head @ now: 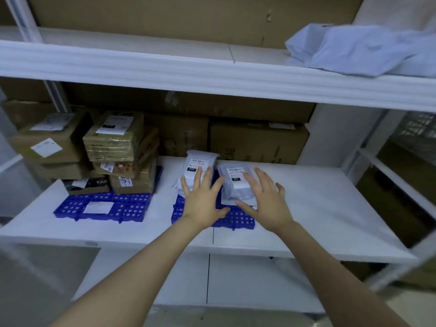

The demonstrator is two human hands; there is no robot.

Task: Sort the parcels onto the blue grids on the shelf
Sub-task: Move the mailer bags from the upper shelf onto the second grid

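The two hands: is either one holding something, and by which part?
Nothing is held. The left hand and right hand are open, fingers spread, over the white parcels.

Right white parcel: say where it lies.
Head view, mid-shelf: the right white parcel lies on the right blue grid, beside the left white parcel.

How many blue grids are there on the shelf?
2. The left grid lies partly under boxes; the middle grid lies under two white bags. Others may be hidden.
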